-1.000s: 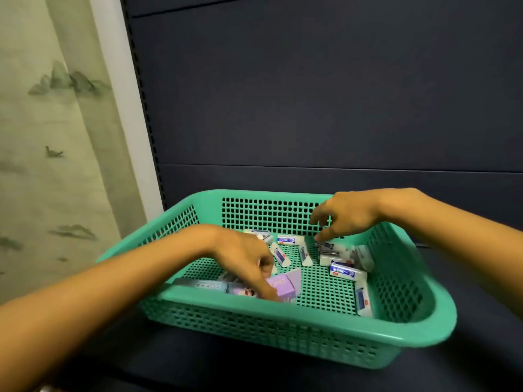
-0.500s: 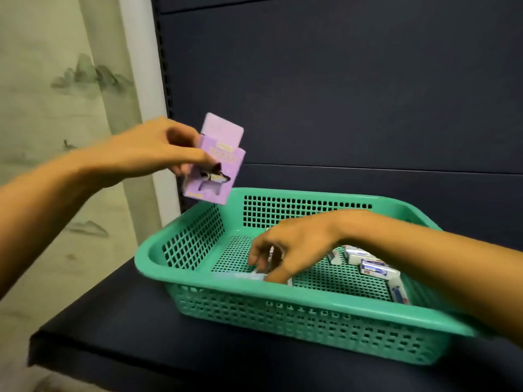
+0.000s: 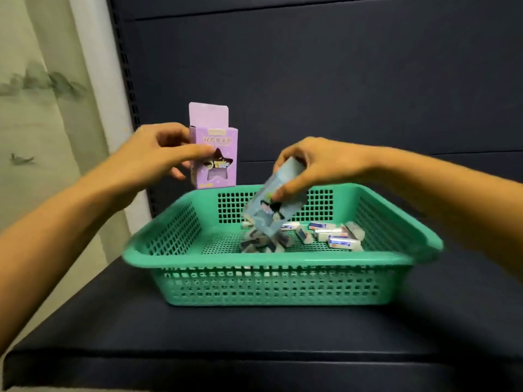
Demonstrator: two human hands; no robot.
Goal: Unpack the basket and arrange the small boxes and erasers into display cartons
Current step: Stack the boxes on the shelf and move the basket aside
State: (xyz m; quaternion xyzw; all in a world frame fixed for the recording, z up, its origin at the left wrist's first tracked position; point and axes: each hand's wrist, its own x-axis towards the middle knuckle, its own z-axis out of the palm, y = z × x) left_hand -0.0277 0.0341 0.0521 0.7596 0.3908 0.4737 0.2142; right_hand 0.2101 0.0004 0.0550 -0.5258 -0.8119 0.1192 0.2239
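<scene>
A green mesh basket [image 3: 283, 263] sits on a dark shelf. My left hand [image 3: 154, 157] holds a purple carton [image 3: 215, 154] upright behind the basket's back left corner, its top flap raised. My right hand [image 3: 314, 165] grips a pale blue carton [image 3: 273, 206] tilted over the basket, and small pieces [image 3: 261, 243] lie in a blurred heap just under its lower end. Several white erasers [image 3: 331, 236] with blue sleeves lie on the basket floor at the right.
The dark shelf [image 3: 254, 329] runs to a front edge near the bottom of the view. A dark back panel [image 3: 339, 94] rises behind the basket. A pale wall with a printed landscape [image 3: 42, 108] lies to the left.
My left hand has lowered the purple carton and turned it upright behind the basket. My right hand has lifted the blue carton out of the basket and tilted it.
</scene>
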